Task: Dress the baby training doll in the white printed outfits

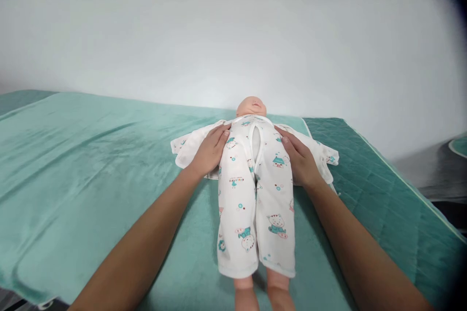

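A smooth doll (251,107) lies on its back on a soft, creased plush sheet (91,170), head toward the plain wall (146,48); a darker quilted mat (383,199) lies to the right. Its white pants (237,194) are 2 wide tubes, teal-and-pink cartoon prints on them, with an oval slit. A matching shirt (195,145) spreads sideways. The left hand (212,149) and right hand (299,159) flank the pants, fingers close together; whether they pinch cloth, I cannot tell.
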`<action>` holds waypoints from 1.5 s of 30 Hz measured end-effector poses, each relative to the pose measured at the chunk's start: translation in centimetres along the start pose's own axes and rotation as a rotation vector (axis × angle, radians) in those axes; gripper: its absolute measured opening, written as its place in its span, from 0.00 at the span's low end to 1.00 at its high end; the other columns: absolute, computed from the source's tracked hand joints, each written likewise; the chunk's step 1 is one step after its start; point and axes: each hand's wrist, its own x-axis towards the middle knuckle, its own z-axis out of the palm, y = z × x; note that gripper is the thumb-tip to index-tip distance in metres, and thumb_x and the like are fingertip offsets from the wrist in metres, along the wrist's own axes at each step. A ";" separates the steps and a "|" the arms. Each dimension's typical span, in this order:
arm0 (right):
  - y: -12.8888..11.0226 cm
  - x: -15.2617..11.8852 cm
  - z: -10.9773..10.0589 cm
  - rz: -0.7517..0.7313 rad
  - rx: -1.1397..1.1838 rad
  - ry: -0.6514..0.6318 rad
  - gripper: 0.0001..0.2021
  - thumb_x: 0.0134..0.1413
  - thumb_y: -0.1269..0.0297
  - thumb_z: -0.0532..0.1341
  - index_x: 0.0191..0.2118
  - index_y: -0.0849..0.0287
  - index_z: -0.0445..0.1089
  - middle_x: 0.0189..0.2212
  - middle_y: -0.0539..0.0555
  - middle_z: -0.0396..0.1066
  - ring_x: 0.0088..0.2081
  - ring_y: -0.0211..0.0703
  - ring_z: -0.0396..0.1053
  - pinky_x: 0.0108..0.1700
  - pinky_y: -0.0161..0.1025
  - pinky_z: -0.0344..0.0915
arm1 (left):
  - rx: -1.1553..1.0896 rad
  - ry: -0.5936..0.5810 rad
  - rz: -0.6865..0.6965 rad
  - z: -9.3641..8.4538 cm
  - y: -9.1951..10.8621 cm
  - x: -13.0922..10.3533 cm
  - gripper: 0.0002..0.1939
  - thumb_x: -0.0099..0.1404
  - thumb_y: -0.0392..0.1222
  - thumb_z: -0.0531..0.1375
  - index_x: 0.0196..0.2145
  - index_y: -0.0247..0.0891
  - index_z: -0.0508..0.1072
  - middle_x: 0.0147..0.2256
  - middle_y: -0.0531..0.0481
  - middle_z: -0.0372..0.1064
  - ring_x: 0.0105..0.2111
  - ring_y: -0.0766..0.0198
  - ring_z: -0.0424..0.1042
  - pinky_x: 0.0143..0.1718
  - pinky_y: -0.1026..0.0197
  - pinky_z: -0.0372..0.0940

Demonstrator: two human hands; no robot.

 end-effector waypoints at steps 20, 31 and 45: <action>-3.4 -11.3 0.1 0.167 -0.082 0.150 0.20 0.62 0.52 0.58 0.56 0.53 0.70 0.54 0.55 0.73 0.54 0.50 0.70 0.58 0.50 0.63 | 0.066 0.039 0.141 -1.6 2.8 -12.9 0.11 0.69 0.43 0.57 0.48 0.45 0.72 0.50 0.46 0.68 0.52 0.59 0.67 0.53 0.55 0.64; -11.1 -20.1 1.0 -0.172 -0.538 -0.151 0.16 0.59 0.68 0.62 0.53 0.52 0.68 0.51 0.55 0.71 0.53 0.48 0.67 0.54 0.46 0.65 | 0.387 -0.097 0.271 -1.0 4.3 -23.5 0.08 0.69 0.37 0.56 0.46 0.41 0.68 0.44 0.47 0.70 0.45 0.56 0.67 0.47 0.50 0.62; -15.5 -18.2 4.1 -0.177 -0.721 -0.384 0.04 0.61 0.72 0.59 0.39 0.57 0.70 0.36 0.50 0.72 0.38 0.41 0.67 0.40 0.38 0.57 | 0.013 -0.013 0.189 -3.0 8.3 -23.4 0.04 0.71 0.36 0.53 0.37 0.40 0.67 0.35 0.54 0.67 0.36 0.68 0.68 0.39 0.64 0.62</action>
